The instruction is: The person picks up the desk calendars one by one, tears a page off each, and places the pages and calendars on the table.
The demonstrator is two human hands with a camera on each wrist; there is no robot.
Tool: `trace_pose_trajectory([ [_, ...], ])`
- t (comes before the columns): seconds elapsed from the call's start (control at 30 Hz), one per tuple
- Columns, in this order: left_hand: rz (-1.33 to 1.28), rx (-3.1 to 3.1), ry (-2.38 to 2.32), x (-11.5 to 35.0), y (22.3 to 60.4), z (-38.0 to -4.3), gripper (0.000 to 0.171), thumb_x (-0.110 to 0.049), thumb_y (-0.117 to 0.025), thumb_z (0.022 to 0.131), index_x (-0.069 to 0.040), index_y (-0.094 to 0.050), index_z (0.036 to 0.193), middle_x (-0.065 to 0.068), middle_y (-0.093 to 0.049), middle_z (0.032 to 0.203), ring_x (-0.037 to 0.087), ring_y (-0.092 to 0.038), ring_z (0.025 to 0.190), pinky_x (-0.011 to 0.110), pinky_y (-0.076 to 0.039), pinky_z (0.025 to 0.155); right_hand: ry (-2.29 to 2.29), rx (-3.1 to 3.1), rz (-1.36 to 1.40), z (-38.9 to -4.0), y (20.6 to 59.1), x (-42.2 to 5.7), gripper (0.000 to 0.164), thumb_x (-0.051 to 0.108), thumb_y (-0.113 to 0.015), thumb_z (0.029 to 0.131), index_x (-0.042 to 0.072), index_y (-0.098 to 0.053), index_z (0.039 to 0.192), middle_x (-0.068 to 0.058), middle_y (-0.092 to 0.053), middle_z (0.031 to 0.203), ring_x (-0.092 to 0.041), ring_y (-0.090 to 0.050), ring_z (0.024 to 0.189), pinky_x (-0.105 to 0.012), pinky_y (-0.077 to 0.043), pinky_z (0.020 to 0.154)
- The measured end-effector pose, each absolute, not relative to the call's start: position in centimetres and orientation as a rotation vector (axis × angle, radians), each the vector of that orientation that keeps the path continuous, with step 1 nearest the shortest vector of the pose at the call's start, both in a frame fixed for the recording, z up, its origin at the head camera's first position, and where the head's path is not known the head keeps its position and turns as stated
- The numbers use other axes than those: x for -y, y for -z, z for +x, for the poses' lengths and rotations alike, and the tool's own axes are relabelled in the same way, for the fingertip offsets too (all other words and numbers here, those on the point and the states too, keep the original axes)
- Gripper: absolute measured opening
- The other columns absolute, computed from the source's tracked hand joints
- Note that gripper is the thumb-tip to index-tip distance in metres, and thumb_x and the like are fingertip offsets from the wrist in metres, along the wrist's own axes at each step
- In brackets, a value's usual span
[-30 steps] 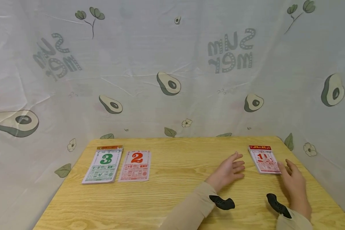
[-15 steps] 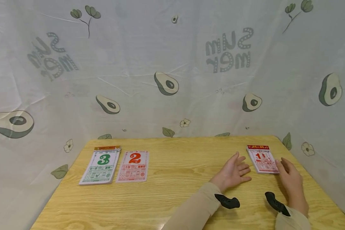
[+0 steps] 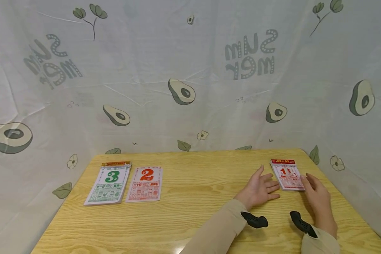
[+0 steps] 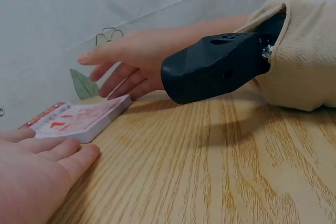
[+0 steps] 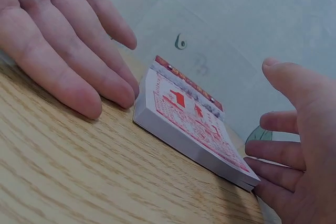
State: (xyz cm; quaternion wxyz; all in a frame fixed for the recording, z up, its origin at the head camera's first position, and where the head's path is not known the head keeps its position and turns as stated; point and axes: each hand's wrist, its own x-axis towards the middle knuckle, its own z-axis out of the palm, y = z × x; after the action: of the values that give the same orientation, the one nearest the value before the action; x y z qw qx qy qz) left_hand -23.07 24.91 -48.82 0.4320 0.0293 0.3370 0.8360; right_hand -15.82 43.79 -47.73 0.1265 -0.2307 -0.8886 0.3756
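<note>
At the right of the head view, a red-headed tear-off calendar pad (image 3: 285, 177) lies flat on the wood-grain table (image 3: 193, 222), a red 1 on its top sheet. The two hands are apart, one on each side of it, gripping nothing: the left hand (image 3: 258, 188) has its fingers extended toward the pad's left edge, and the right hand (image 3: 317, 195) has thumb and loosely bent fingers at the opposite edge, though whether they touch it cannot be told. At the frame's left lies a thicker calendar pad (image 3: 107, 185) showing a green 3, with a single calendar sheet (image 3: 144, 185) bearing a red 2 just beside it. Avocado-printed cloth (image 3: 139, 70) fills the upper frame.
</note>
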Motion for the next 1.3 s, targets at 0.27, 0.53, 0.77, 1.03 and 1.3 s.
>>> trace_pose_trajectory([
  [0.27,0.029,-0.837,-2.094,-25.5,48.6,-22.8,0.097,-0.066,-0.051,0.09,-0.001,-0.019,0.154,0.035,-0.037,0.147,0.046,-0.03,0.142,0.062,-0.022,0.115,-1.113,2.579,-0.69,-15.8,47.6,-43.6,0.072,0.05,-0.033,0.103,-0.001,-0.023,0.152,-0.033,-0.036,0.147,-0.052,-0.036,0.133,-0.063,-0.03,0.107],
  [0.53,0.005,-0.863,-2.103,-25.8,48.8,-22.5,0.103,-0.067,-0.055,0.087,0.0,-0.017,0.154,0.034,-0.041,0.144,0.047,-0.035,0.14,0.059,-0.024,0.115,-1.159,2.553,-0.722,-15.7,48.0,-43.7,0.071,0.043,-0.044,0.101,-0.001,-0.023,0.152,-0.032,-0.034,0.149,-0.051,-0.038,0.134,-0.06,-0.035,0.105],
  [0.77,-0.035,-0.896,-2.132,-26.0,48.9,-22.2,0.096,-0.061,-0.053,0.092,-0.001,-0.014,0.155,0.031,-0.048,0.139,0.046,-0.042,0.135,0.059,-0.029,0.113,-1.129,2.561,-0.701,-15.8,48.2,-43.9,0.067,0.036,-0.05,0.101,-0.001,-0.027,0.152,-0.03,-0.037,0.149,-0.049,-0.042,0.132,-0.033,-0.052,0.09],
  [1.03,-0.019,-0.952,-2.127,-26.4,48.3,-21.6,0.096,-0.063,-0.057,0.089,-0.006,-0.017,0.155,0.025,-0.048,0.141,0.045,-0.048,0.13,0.06,-0.036,0.107,-1.108,2.558,-0.709,-15.8,48.1,-44.0,0.065,0.034,-0.051,0.1,-0.001,-0.029,0.151,-0.029,-0.039,0.148,-0.048,-0.044,0.131,-0.026,-0.05,0.079],
  [1.3,0.017,-1.024,-2.1,-26.3,48.3,-21.5,0.1,-0.068,-0.06,0.083,-0.008,-0.023,0.154,0.023,-0.046,0.144,0.043,-0.048,0.129,0.061,-0.037,0.106,-1.108,2.54,-0.697,-15.6,47.9,-43.9,0.063,0.034,-0.051,0.1,-0.003,-0.033,0.148,-0.03,-0.043,0.144,-0.048,-0.045,0.128,-0.002,-0.03,0.061],
])
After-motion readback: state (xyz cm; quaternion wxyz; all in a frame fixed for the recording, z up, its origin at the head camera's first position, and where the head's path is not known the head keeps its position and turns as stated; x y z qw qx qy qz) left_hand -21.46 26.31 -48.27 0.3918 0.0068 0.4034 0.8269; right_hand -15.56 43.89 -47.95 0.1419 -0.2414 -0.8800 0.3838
